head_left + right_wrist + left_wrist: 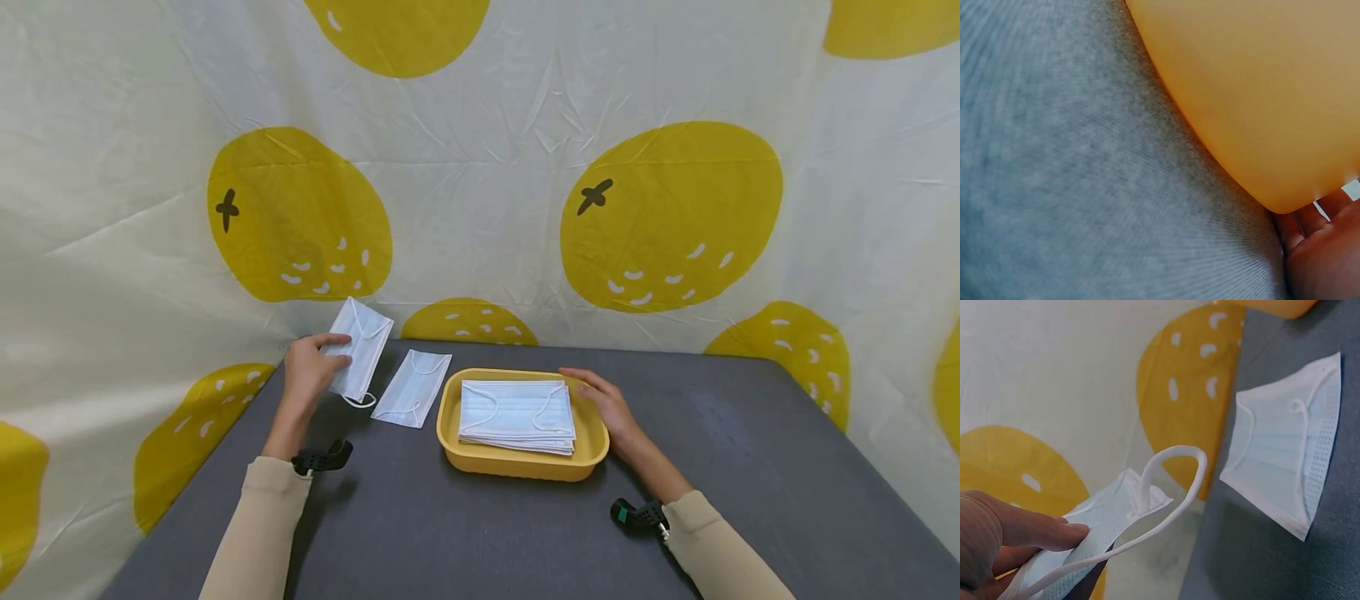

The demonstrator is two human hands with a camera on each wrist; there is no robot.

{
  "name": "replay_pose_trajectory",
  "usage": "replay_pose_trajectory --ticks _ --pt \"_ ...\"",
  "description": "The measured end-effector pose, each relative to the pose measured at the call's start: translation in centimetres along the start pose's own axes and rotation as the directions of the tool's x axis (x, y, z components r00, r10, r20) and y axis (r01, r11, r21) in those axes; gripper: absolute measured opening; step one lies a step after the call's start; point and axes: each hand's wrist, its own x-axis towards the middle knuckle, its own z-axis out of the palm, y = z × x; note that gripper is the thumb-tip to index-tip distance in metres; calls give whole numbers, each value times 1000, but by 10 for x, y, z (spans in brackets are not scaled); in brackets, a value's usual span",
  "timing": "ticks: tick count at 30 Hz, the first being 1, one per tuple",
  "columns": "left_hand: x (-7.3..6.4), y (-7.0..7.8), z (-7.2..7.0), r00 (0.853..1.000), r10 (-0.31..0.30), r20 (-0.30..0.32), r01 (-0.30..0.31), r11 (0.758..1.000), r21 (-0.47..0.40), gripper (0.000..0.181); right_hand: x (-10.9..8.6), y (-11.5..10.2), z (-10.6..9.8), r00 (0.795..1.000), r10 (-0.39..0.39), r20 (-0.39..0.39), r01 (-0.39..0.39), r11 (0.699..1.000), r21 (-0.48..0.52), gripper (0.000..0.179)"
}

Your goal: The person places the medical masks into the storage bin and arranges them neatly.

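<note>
My left hand (pixel 311 367) pinches a pale blue face mask (pixel 362 348) between thumb and fingers, tilted above the table's left side. A white ear loop (pixel 1175 515) hangs from that mask in the left wrist view. Just right of it, a second face mask (pixel 415 388) lies flat on the table. A yellow plastic basket (pixel 517 468) holds a stack of face masks (pixel 517 414). Against the basket's right end rests my right hand (pixel 609 408), its fingers stretched along the far right corner. The right wrist view shows fingers (pixel 1304 226) against the outer wall, partly hidden.
The dark grey table (pixel 480 542) runs back to a white curtain (pixel 480 208) printed with large yellow fruit. The curtain also stands close along the table's left side. Each wrist wears a black strap (pixel 324 457).
</note>
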Motion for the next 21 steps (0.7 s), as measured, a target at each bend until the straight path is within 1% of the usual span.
replay_pose_trajectory --ticks 5,11,17,21 --pt "-1 6 1 1000 5 2 -5 1000 8 32 2 1 1 1000 -10 -4 10 1000 -6 38" --pt "-2 6 1 1000 7 9 -7 1000 23 33 3 2 3 1000 -23 6 23 1000 7 38" --pt "-2 6 2 1000 25 -12 -25 999 43 32 4 1 3 999 -41 21 41 999 5 38" --pt "-2 8 5 999 39 4 -39 998 39 33 4 1 1 1000 -30 6 30 1000 -2 37"
